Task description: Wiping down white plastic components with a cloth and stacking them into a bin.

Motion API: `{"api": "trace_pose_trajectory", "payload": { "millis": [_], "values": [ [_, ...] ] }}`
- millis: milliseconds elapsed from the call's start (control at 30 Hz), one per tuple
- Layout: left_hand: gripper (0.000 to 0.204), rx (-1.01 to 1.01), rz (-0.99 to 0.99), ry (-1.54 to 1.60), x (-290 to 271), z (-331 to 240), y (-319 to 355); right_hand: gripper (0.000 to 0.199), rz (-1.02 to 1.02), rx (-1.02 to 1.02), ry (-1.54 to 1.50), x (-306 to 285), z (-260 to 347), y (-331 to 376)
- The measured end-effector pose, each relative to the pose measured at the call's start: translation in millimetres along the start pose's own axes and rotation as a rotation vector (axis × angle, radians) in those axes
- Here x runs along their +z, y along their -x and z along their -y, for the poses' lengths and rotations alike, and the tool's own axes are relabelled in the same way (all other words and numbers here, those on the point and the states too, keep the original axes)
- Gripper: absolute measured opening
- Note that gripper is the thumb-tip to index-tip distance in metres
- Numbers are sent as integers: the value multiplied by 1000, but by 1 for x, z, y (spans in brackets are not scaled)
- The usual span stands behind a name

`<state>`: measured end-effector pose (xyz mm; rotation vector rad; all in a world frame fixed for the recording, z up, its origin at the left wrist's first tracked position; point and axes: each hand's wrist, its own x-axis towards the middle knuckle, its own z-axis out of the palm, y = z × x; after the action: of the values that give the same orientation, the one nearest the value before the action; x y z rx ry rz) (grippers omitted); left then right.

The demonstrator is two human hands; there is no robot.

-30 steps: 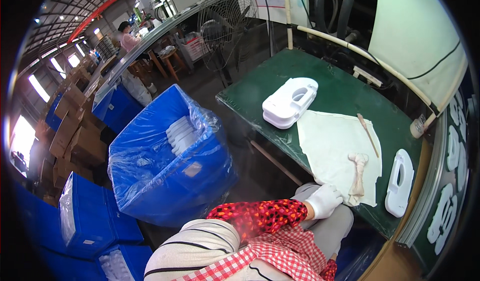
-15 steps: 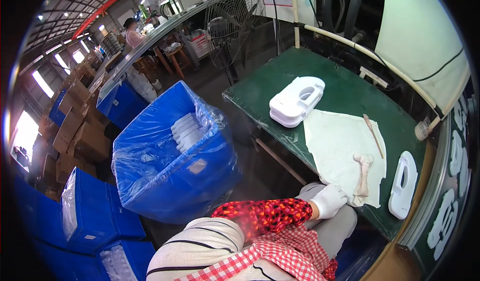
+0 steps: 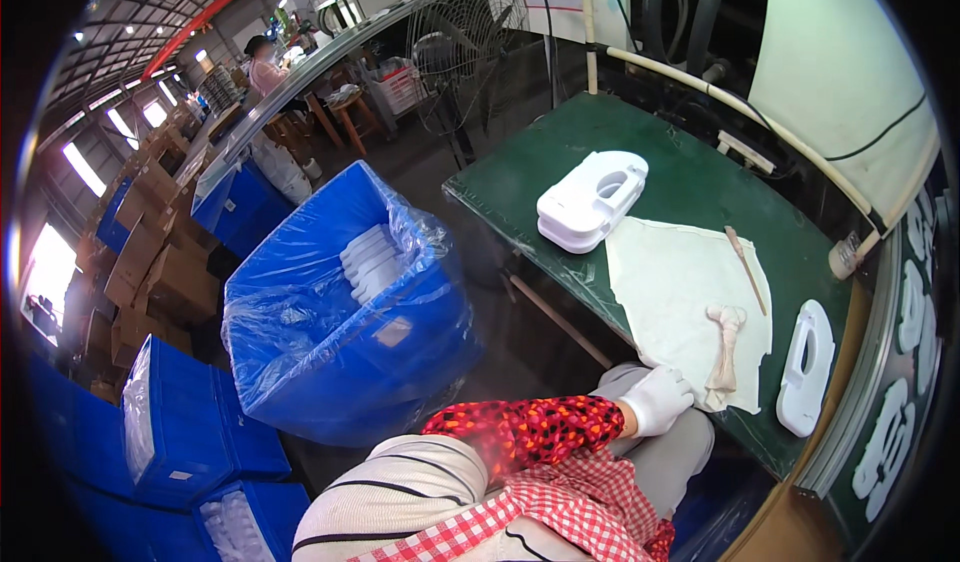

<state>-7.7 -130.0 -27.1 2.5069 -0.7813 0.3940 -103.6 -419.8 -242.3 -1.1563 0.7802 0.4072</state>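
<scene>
My left hand [image 3: 657, 402], in a white glove, rests over my knee at the near edge of the green table [image 3: 690, 177]. Its loosely bent fingers are close to the lower corner of a white cloth [image 3: 665, 292], and I see nothing held in them. On that cloth lie a bundled pale rag [image 3: 726, 352] and a thin brown-handled tool [image 3: 747, 272]. A stack of white plastic parts with oval openings [image 3: 590, 205] sits beyond the cloth. One similar white plastic part [image 3: 806, 370] lies to its right. My right hand is out of view.
Left of the table stands a blue bin [image 3: 350, 387] lined with clear plastic, with white parts inside. More blue bins [image 3: 185, 422] and cardboard boxes [image 3: 180, 282] are at far left. A caged fan [image 3: 455, 52] stands behind. Another person [image 3: 265, 70] sits farther back.
My left hand and the things on the table have stayed put. The view has shifted very slightly, and the distant person has moved a little.
</scene>
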Motion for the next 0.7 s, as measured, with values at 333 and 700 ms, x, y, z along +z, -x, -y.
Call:
{"api": "trace_pose_trajectory", "payload": {
  "millis": [333,700],
  "values": [
    [10,4,18,-14,-5,-1,-1,40,0,-11,-43,-2,1,2],
    [9,8,29,-22,-3,-1,0,39,14,-9,-75,0,-2,2]
  ]
}}
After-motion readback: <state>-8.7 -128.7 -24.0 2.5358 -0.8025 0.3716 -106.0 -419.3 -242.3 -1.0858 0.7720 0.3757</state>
